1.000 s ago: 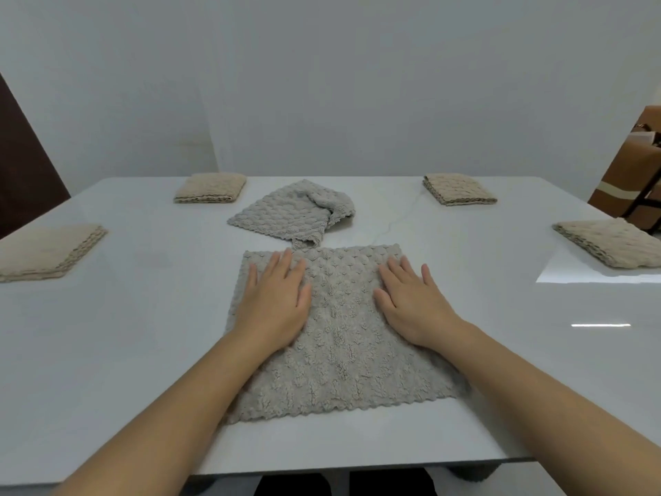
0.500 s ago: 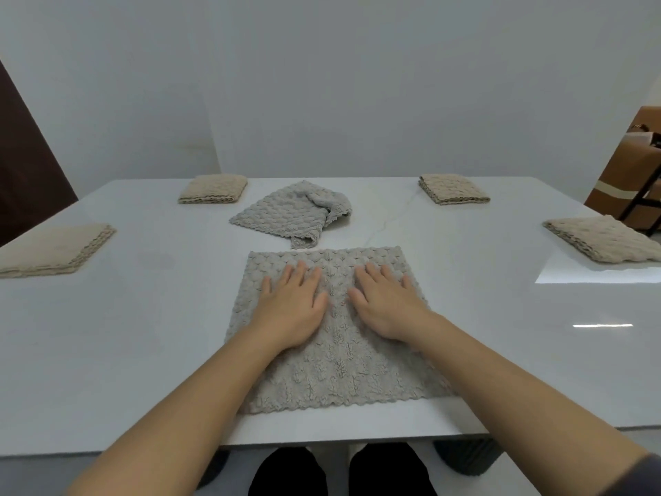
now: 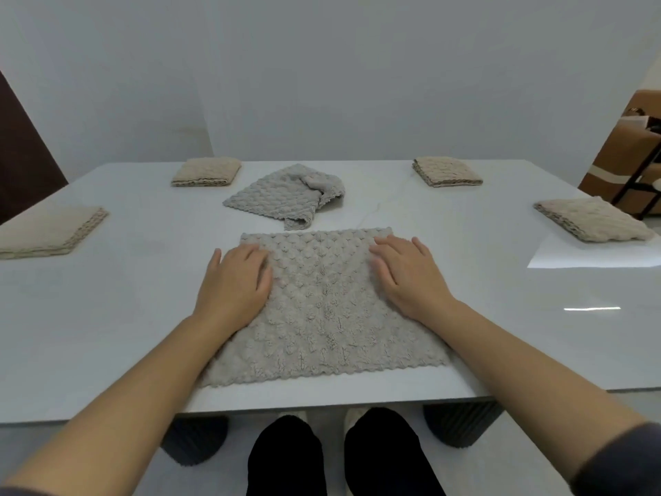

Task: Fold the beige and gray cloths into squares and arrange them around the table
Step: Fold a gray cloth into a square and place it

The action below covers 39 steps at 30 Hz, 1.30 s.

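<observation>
Head view: the gray cloth (image 3: 322,316) lies spread flat at the near edge of the table (image 3: 125,316), its scalloped hem just inside that edge. The left hand (image 3: 232,284) rests palm-down on its left side, fingers straight and close together, thumb out past the cloth's edge. The right hand (image 3: 407,277) lies flat on the right side, fingers slightly spread. Neither pinches anything.

The cloth looks light, soft and limp — its nubby pile should cling to itself once folded, though it may skate on the glossy surface. It is probably best pinched at two neighbouring corners and carried over to the opposite hem.

A crumpled cloth (image 3: 286,195) waits mid-table. Beige squares (image 3: 205,171) sit by the far edge and both side edges.
</observation>
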Tool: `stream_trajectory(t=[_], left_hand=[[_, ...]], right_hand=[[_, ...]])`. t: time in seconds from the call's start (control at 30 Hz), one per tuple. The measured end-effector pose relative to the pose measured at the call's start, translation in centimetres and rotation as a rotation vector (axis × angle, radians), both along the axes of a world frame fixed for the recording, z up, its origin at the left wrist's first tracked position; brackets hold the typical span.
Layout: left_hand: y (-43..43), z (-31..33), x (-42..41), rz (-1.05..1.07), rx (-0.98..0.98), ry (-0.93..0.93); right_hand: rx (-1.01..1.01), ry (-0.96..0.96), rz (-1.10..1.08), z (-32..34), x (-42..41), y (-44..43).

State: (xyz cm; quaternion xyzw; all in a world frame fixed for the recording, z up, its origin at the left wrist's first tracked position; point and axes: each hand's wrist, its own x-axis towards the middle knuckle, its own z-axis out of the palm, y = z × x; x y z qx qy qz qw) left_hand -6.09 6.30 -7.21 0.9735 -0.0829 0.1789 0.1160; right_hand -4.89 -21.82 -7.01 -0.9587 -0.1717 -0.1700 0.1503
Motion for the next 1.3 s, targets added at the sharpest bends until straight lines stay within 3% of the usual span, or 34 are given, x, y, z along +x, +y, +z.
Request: stream_trajectory(t=[0.17,0.3,0.4,0.57,0.73,1.0,1.3], left_hand=[[1.0,1.0,-4.3,-0.299,0.049,-0.133],[1.6,1.6,-7.9,-0.450,-0.009,0.026],[2.2,1.4,-9.0,-0.509,0.021,0.093],[2.5,1.5,-9.3,-0.494,0.053,-0.010],[3.8,1.1,-9.4,-0.428,-0.004,0.017],[5.2,1.1,-10.3,-0.127,-0.494,0.088],[4.6,1.5,-8.6,-0.092,-0.701,0.123]], right_hand=[[-0.022,-0.197,0.210,0.5,-3.5,-1.4],[-0.001,0.107,0.287,1.6,-6.7,-2.6],[-0.152,0.180,0.324,1.9,-7.9,-3.4],[-0.134,0.109,0.246,2.0,-8.8,-3.4],[-0.076,0.101,0.238,1.6,-8.6,-4.2],[0.258,0.209,0.187,1.5,-8.7,-5.5],[0.528,0.305,0.147,1.5,-6.8,-5.7]])
